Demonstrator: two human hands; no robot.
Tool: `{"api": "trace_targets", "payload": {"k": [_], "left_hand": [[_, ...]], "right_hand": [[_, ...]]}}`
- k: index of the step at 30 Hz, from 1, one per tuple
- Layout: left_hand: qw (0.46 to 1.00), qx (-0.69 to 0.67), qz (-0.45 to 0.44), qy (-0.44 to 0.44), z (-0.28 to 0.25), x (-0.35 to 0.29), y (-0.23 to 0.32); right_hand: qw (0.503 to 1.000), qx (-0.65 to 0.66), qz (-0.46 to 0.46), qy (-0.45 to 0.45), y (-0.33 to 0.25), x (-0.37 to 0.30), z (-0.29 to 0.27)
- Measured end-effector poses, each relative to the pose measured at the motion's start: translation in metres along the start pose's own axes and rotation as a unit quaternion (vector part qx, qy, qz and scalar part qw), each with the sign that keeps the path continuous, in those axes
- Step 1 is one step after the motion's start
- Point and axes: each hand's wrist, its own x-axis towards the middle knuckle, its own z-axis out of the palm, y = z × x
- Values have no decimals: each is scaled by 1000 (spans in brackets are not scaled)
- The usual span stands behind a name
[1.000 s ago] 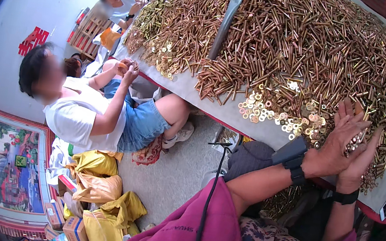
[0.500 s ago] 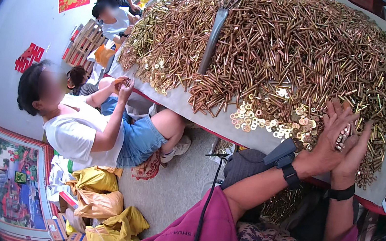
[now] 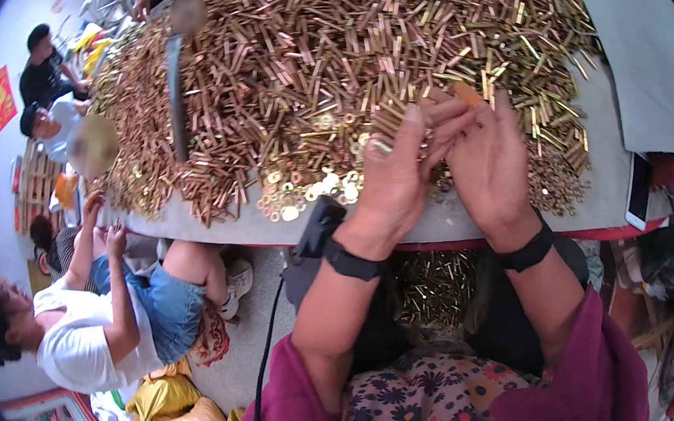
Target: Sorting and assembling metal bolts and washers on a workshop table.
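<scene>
- Reaching over the near edge of a heap, the left hand (image 3: 398, 172) and right hand (image 3: 492, 176) come together at their fingertips, palms turned toward each other with a narrow gap between
- The left thumb stands up beside a bunch of thin metal rods (image 3: 390, 121); I cannot tell whether that hand clasps them or they lie on the heap behind
- The right hand has its fingers long and nearly straight; what it may pinch is hidden, so its grip cannot be told
- An orange patch (image 3: 467, 94) shows right at the meeting fingertips, too small to identify
- The heap of coppery and golden rods (image 3: 333, 55) covers most of the table (image 3: 202, 222)
- Flat golden rings (image 3: 297, 188) lie along the heap's near edge, left of the left hand; small metal pieces (image 3: 559, 190) spread right of the right hand
- A long grey bar (image 3: 177, 93) rests on the heap, well apart from both hands
- A phone (image 3: 639, 191) lies near the table's right edge
- Below the table edge, between the knees, more metal pieces (image 3: 434, 284) show
- At left sits a co-worker in a white shirt (image 3: 81, 343), hands raised near the table, with yellow bags (image 3: 164, 397) close by
</scene>
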Motion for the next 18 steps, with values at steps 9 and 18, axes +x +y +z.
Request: {"api": "trace_targets", "payload": {"k": [9,18], "left_hand": [[986,128,-91,-53,-21,-16,4],[940,267,-143,-158,-27,-22,2]], "right_hand": [[921,-363,57,-127,-22,-7,-3],[850,-446,147,-238,-23,-13,3]]}}
